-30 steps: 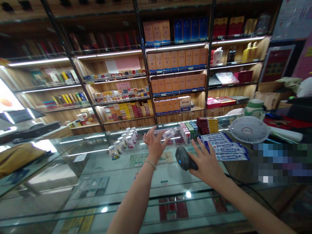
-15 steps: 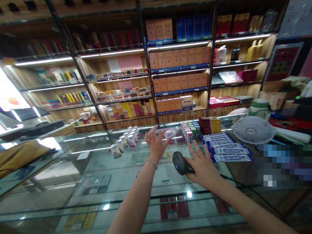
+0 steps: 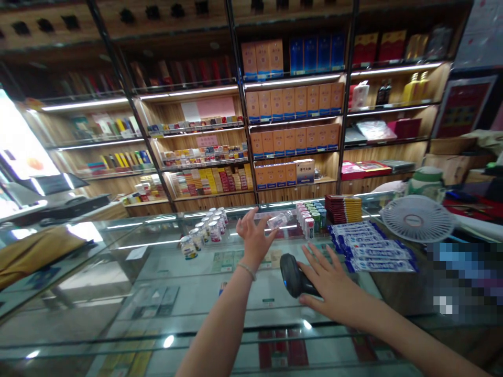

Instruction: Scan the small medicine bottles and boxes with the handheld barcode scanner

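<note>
My left hand (image 3: 254, 238) is raised over the glass counter (image 3: 243, 311), fingers apart. Close by its thumb and fingertips lies a small clear container (image 3: 280, 220), tipped on its side; whether they touch I cannot tell. A black handheld barcode scanner (image 3: 290, 275) rests on the glass further right. Beside its handle is my right hand (image 3: 328, 275), fingers stretched out and spread, thumb low near the handle. Small white-lidded jars (image 3: 214, 230) stand in rows left of my left hand. Small upright pink, green and blue packs (image 3: 310, 220) stand beyond my right hand.
Blue-and-white packets (image 3: 371, 248) lie fanned right of my right hand, before a stack of red and yellow packs (image 3: 343, 208). A white fan (image 3: 417, 219) stands behind them. Brown cloth (image 3: 37, 251) lies at left. Stocked shelves (image 3: 294, 118) line the wall.
The view has tilted up a little, so the counter items sit lower in the picture. Both hands stay near the same things, fingers spread as before.
</note>
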